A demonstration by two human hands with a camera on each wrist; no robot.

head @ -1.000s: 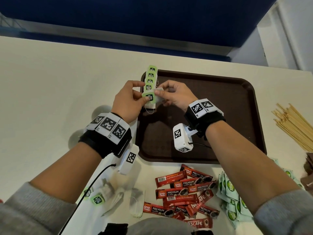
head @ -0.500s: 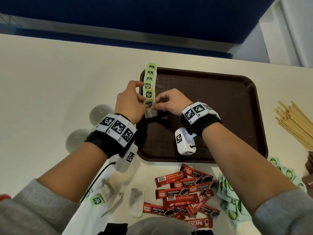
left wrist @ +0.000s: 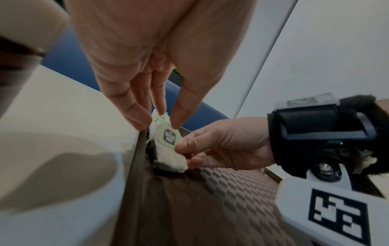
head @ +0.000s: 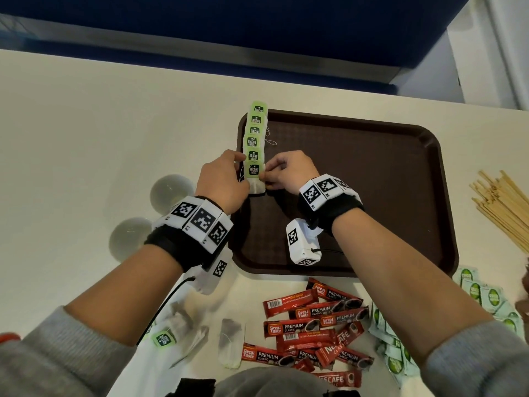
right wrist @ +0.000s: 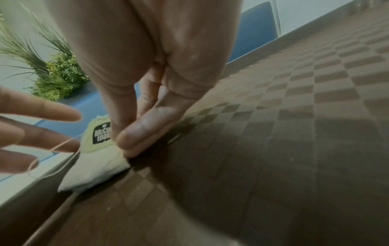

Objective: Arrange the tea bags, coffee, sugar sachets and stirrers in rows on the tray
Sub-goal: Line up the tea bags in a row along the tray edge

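tea bag [head: 254,179] lowered onto tray [head: 372,196] | pinched between both hands' fingertips [left wrist: 179,147]

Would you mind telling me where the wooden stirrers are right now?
In the head view the wooden stirrers lie in a loose bundle on the table, off the brown tray's right side, beyond the green sachets.

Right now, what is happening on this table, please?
A person is laying tea bags in a row along the left edge of the tray. Both hands, left hand and right hand, pinch the nearest tea bag as it goes down. Coffee sticks, sugar sachets and stirrers lie off the tray.
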